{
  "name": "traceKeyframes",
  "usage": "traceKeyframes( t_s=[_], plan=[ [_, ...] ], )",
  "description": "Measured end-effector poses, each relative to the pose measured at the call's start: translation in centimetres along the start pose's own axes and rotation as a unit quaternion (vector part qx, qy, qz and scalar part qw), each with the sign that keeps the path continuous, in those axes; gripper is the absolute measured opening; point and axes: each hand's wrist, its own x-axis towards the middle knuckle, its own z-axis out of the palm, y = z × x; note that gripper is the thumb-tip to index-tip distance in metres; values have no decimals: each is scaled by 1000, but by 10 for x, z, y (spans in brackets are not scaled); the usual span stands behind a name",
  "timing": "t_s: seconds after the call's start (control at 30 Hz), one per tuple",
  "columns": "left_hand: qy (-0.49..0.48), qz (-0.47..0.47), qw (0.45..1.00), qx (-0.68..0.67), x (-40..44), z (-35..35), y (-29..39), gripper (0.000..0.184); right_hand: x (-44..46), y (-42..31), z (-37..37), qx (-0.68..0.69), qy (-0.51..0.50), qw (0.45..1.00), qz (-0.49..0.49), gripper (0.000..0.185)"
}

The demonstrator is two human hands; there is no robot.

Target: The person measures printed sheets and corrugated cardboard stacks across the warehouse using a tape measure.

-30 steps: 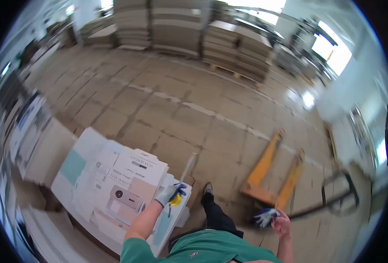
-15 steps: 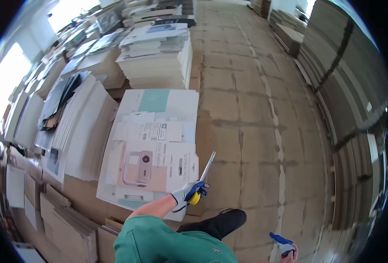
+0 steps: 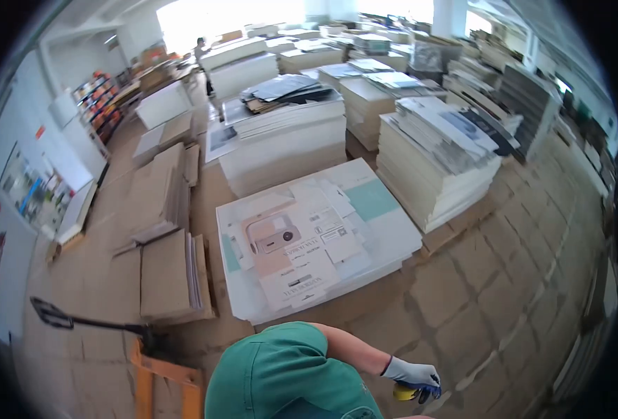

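Note:
My left hand [image 3: 415,377], in a white and blue glove, is closed around a yellow tape measure [image 3: 405,393] at the lower right, over the floor. No extended blade shows. Left of it and farther forward lies a low stack of white printed sheets [image 3: 386,244], with smaller printed pieces [image 3: 288,237] on top that show a camera-like device. The hand does not touch the stack. A sliver of skin shows at the bottom edge, but my right hand is out of view.
An orange pallet jack [image 3: 165,370] stands at the lower left, its black handle pointing left. Brown cardboard stacks [image 3: 165,276] lie left of the printed sheets. Tall paper stacks [image 3: 288,146] rise beyond, and another person [image 3: 201,56] stands far back.
The view has swung left across the room. My left hand still holds the tape measure, but its extended blade no longer shows. My right hand and the glove with it have left the view.

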Motion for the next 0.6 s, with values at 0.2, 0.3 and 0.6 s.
traceKeyframes(
  t_s=[0.2,0.3,0.6],
  plan=[
    [139,39,989,45,117,-13,35,19,207,-66,26,-88,-43,977,-188,26],
    [231,134,938,221,172,-24,59,20,283,-80,26,-55,-95,981,-160,24],
    [360,128,876,296,429,-166,104,14,573,-102,-16,-59,-243,965,-82,18]
  ],
)
